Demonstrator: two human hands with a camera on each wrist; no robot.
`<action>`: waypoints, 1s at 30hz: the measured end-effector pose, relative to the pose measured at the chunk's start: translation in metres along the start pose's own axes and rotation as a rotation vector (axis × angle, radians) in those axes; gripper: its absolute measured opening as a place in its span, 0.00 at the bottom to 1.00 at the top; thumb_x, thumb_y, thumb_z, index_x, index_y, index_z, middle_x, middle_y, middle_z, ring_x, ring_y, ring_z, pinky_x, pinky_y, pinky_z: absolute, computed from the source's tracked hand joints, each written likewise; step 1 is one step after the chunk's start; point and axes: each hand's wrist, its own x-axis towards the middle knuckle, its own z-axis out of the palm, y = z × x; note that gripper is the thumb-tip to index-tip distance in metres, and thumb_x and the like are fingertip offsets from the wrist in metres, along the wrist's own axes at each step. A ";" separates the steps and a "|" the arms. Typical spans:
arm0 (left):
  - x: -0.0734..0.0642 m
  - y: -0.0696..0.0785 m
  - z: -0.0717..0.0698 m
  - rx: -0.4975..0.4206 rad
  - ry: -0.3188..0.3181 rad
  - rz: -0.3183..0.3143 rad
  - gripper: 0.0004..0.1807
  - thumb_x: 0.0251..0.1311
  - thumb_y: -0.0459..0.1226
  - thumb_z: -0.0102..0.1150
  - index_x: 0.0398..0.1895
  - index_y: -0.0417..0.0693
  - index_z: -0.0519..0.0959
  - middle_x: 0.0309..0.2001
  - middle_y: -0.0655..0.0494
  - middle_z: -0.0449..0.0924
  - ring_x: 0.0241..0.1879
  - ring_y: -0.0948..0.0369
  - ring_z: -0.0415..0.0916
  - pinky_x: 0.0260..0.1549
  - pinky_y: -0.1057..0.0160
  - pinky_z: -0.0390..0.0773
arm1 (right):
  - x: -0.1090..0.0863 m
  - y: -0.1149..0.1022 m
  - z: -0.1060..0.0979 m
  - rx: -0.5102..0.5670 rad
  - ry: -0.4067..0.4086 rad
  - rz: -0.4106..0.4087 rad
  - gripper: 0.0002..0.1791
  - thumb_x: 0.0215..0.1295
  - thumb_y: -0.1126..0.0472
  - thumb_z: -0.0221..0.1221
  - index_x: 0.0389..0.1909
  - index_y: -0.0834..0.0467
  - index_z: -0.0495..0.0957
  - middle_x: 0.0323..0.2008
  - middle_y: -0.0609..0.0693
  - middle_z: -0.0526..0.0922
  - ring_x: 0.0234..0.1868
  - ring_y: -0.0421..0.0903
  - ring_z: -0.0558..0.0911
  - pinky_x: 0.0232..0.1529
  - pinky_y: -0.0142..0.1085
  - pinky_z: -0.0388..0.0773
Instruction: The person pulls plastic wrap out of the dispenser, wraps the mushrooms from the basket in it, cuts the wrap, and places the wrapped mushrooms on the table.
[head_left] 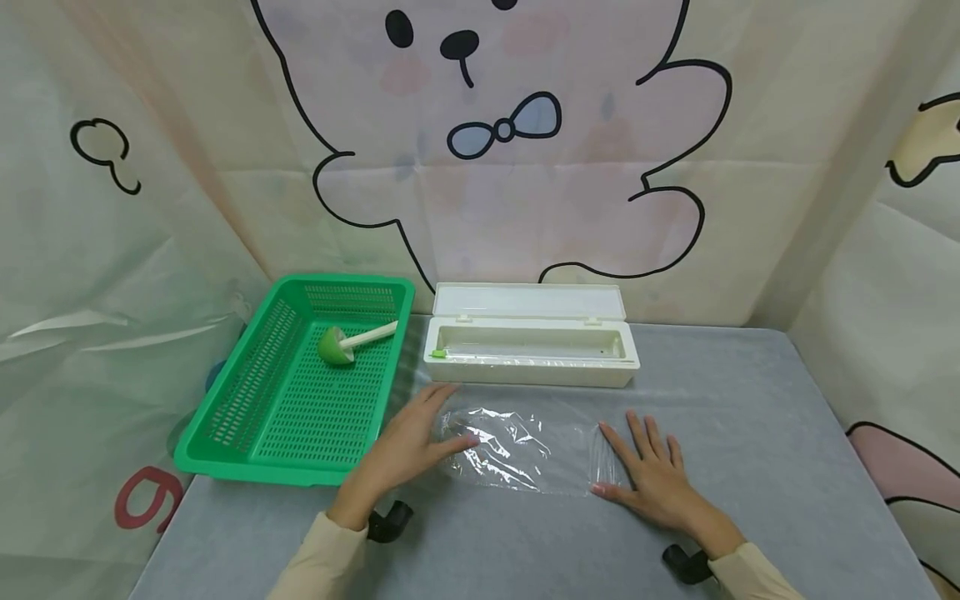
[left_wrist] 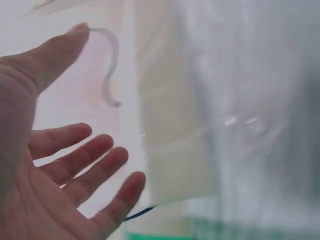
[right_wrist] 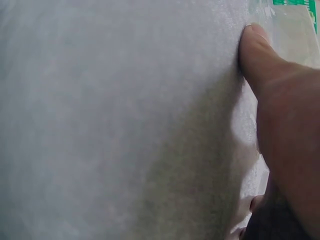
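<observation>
A sheet of clear plastic film (head_left: 517,450) lies crinkled and shiny on the grey table, in front of a white cling film dispenser box (head_left: 532,373). My left hand (head_left: 401,446) is at the film's left end, thumb reaching over it; its fingers are spread and relaxed in the left wrist view. At the right end, my right hand (head_left: 656,479) rests with fingers spread, thumb and index fingertip at the film's edge. The right wrist view shows that thumb (right_wrist: 260,57) extended by the film. The dispenser's lid (head_left: 528,301) stands raised, and a small green slider (head_left: 438,354) sits at its left.
To the left stands a green perforated basket (head_left: 300,473) holding a green-headed tool with a white handle (head_left: 360,338). A hanging cloth with a cartoon bear (head_left: 480,192) closes off the back. Grey table surface (head_left: 772,433) extends on the right.
</observation>
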 end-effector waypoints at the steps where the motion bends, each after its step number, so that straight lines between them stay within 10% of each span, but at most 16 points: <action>1: 0.001 0.001 -0.008 -0.024 0.033 0.002 0.43 0.58 0.50 0.73 0.72 0.40 0.68 0.69 0.43 0.69 0.66 0.45 0.70 0.59 0.41 0.75 | 0.000 0.000 0.000 0.000 -0.006 0.006 0.50 0.60 0.33 0.65 0.78 0.51 0.59 0.77 0.73 0.45 0.76 0.75 0.40 0.66 0.74 0.35; 10: 0.010 -0.025 -0.069 -0.177 0.258 -0.055 0.41 0.59 0.42 0.75 0.72 0.41 0.68 0.66 0.42 0.72 0.62 0.45 0.72 0.57 0.42 0.76 | 0.001 -0.006 -0.007 -0.014 -0.068 0.055 0.51 0.61 0.33 0.65 0.78 0.53 0.59 0.78 0.72 0.43 0.76 0.74 0.39 0.66 0.74 0.34; 20: 0.023 -0.073 -0.101 -0.239 0.468 -0.133 0.39 0.63 0.37 0.71 0.74 0.37 0.65 0.68 0.38 0.68 0.68 0.44 0.65 0.64 0.43 0.68 | 0.000 -0.006 -0.007 -0.007 -0.068 0.056 0.51 0.61 0.33 0.65 0.78 0.53 0.58 0.78 0.72 0.43 0.76 0.74 0.39 0.67 0.73 0.34; 30: 0.031 -0.118 -0.105 -0.263 0.423 -0.332 0.48 0.63 0.47 0.70 0.80 0.42 0.55 0.77 0.42 0.57 0.75 0.41 0.54 0.69 0.40 0.61 | 0.001 -0.008 -0.008 -0.009 -0.065 0.051 0.51 0.61 0.34 0.66 0.78 0.55 0.59 0.77 0.72 0.43 0.76 0.75 0.40 0.66 0.74 0.34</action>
